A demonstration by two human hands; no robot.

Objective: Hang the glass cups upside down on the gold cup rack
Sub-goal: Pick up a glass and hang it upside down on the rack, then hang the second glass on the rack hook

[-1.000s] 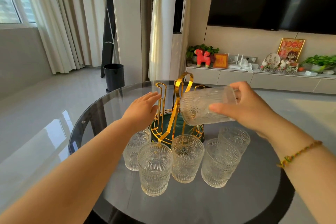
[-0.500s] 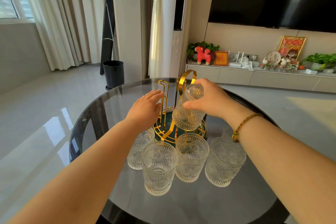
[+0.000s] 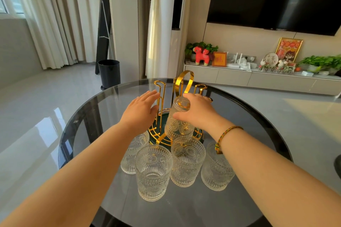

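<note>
Glass cup (image 3: 178, 120), inverted with its thick base uppermost, sits over a prong of the gold cup rack (image 3: 181, 86); the right hand (image 3: 198, 113) curls around its far side, thumb on the near wall and fingers (image 3: 190, 96) wrapped over the base, so the grasp is closed on the cup. Whether the rim has reached the rack's ring base cannot be told. The left hand (image 3: 141, 109) is spread flat, fingers extended and holding nothing, its fingertips touching or just beside an upright gold prong (image 3: 160, 94) to the left of the held cup; the contact is not resolvable.

Step in hand, as judged: seating the first cup on its prong. The next move calls for lowering the cup straight until it rests, releasing it, then taking one of the upright cups (image 3: 154, 171) clustered below the wrists, nearer the person than either set of fingers. Four such cups remain standing on the round table (image 3: 239, 199).

Materials: cups are clear pressed glass, ribbed with embossed medallions, slightly tapered. The rack is polished gold wire and strip, with looped prongs, a central arched handle and a dark green dish at its foot. The tabletop is smooth, smoky, reflective glass.
</note>
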